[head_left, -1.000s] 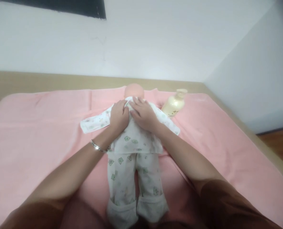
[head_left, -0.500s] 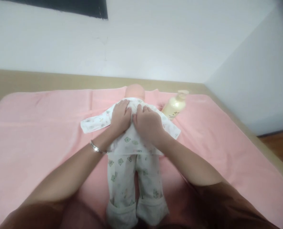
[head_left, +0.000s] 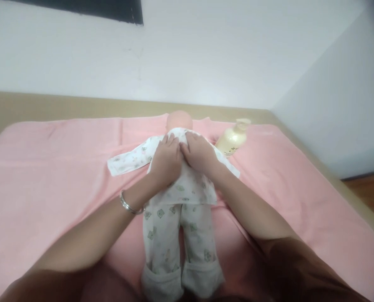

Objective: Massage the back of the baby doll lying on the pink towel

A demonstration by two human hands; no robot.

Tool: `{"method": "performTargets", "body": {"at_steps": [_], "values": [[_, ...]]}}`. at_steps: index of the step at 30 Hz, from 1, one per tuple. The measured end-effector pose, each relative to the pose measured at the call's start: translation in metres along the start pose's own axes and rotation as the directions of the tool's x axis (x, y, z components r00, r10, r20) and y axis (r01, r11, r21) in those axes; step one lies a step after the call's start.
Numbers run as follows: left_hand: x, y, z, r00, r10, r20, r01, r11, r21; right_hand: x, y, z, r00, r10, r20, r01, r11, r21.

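A baby doll (head_left: 179, 120) lies on the pink cloth, its bare head toward the wall and its face not visible. It wears a white printed top (head_left: 193, 191) and matching trousers (head_left: 163, 239) with turned-up cuffs. My left hand (head_left: 167, 158) rests flat on the upper back of the top, fingers stretched toward the head. Beside it, my right hand (head_left: 200, 154) lies on the other side of the upper back, its thumb close to my left fingers. A bangle (head_left: 128, 203) circles my left wrist. Both hands hold nothing.
A pale yellow pump bottle (head_left: 232, 140) leans at a tilt right of the doll, close to its sleeve. The pink cloth (head_left: 57, 167) covers most of the tan surface (head_left: 79, 107). White walls (head_left: 205, 54) stand behind and to the right, with a dark panel (head_left: 105, 8) above.
My left hand has shifted slightly right and toward me, and its fingers have turned. My right hand has slid a little away from me, its thumb now spread. The doll stays nearly in place.
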State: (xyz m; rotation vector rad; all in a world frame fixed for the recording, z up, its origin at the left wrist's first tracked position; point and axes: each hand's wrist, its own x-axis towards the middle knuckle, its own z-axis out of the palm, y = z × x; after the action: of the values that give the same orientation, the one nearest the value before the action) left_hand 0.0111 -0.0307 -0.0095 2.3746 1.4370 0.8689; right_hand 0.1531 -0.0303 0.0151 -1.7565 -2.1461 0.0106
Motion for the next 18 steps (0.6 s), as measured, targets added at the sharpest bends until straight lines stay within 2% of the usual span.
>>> {"method": "performTargets", "body": {"at_steps": [3, 6, 9, 13, 16, 18], "values": [[0.02, -0.016, -0.006, 0.989, -0.134, 0.057, 0.136, 0.99, -0.033, -0.013, -0.015, -0.01, 0.998, 0.028, 0.05, -0.025, 0.998, -0.063], [0.032, -0.028, -0.007, 0.98, -0.192, 0.051, 0.195, 0.979, -0.063, -0.024, -0.027, -0.012, 0.999, -0.018, 0.041, 0.023, 0.99, -0.141], [0.029, -0.027, -0.004, 0.985, -0.173, 0.017, 0.173, 0.985, -0.022, -0.021, -0.026, -0.004, 0.999, -0.048, -0.001, 0.047, 0.985, -0.166], [0.012, -0.007, -0.005, 0.997, -0.069, -0.015, 0.07, 0.993, 0.093, -0.003, -0.006, 0.007, 1.0, -0.013, 0.003, 0.013, 0.999, -0.034], [0.003, 0.007, -0.012, 0.999, -0.002, 0.045, -0.004, 0.992, 0.125, 0.007, 0.005, 0.008, 0.999, -0.028, 0.026, 0.028, 1.0, 0.007], [0.004, 0.009, -0.016, 0.995, -0.021, 0.096, 0.01, 0.994, 0.11, 0.006, 0.005, 0.006, 0.999, -0.035, 0.024, 0.036, 0.999, -0.011]]}}
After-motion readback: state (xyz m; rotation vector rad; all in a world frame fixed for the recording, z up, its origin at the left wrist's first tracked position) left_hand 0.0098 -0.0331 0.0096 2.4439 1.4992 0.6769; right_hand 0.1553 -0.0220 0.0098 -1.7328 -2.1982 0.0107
